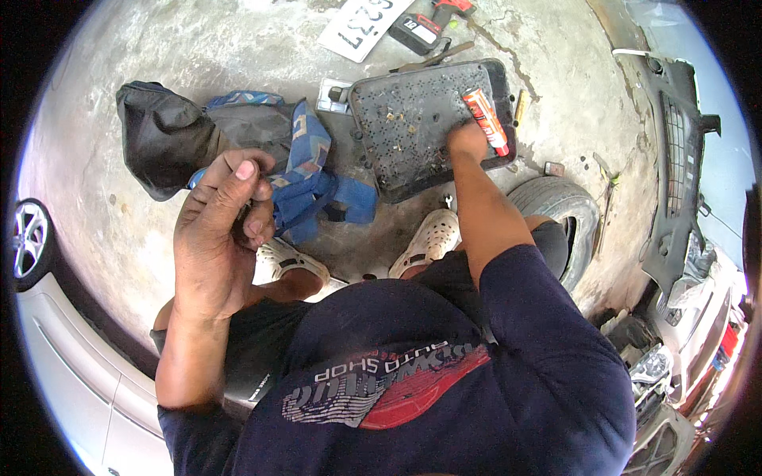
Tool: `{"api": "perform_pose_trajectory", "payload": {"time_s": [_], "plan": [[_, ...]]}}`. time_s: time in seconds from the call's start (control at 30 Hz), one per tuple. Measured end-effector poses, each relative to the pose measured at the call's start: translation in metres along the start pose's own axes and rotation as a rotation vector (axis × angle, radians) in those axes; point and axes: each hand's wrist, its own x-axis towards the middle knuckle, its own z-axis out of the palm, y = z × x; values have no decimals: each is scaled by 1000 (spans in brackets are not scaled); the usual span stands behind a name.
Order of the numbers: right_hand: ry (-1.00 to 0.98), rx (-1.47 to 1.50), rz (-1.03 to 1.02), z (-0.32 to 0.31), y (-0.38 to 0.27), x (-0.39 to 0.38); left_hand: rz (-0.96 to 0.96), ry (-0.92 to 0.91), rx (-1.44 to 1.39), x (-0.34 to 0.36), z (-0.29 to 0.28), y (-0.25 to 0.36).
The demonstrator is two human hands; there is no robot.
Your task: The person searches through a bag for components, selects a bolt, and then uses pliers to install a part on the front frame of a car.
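Thumb and curled fingers come together on the raised left hand [218, 238], which is to the left of the shallow black plastic tray with rounded corners [444, 83] and closer to the body; whether anything small is pinched there cannot be told. Over the tray's right part, the right hand [467, 143] points downward with its fingers hidden, so its grip cannot be told either. Just beside that hand, a slim red-and-white tube [484, 119] slants over the tray's right side; whether the two touch is unclear. Pale crumbs and dark specks are scattered across the tray's floor. At the tray's upper left corner is a small clear-and-white case with a dark piece [334, 95]. Farther left of the tray are a bulky black fabric bag [163, 139] and blue patterned cloth [305, 147], partly behind the left hand. Beyond the tray's far edge are a red-and-black cordless tool [421, 32] and a white rectangular plate with dark characters [357, 30]. Just right of the tray lies a short yellowish cylinder [521, 108]; a worn black rubber tyre [567, 208] is near its lower right corner.
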Motion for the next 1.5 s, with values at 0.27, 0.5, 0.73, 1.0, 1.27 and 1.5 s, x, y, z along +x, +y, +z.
{"api": "perform_pose_trajectory", "payload": {"time_s": [0.27, 0.5, 0.73, 1.0, 1.27, 1.5], "plan": [[-25, 32, 90, 12, -5, 4, 44, 23, 23, -2, -22, 7], [-210, -202, -425, -13, -17, -22, -63, 159, 249, 31, 22, -9], [-473, 437, -639, -182, -44, -181, -272, -199, 416, 87, -12, -60], [-347, 911, -140, -179, -29, -264, -290, -815, 911, 101, 27, -84], [-309, 886, -75, -149, -37, -283, -282, -845, 921, 83, 19, -89], [-478, 798, -119, -141, -53, -287, -303, -964, 988, 85, 8, -80]]}}
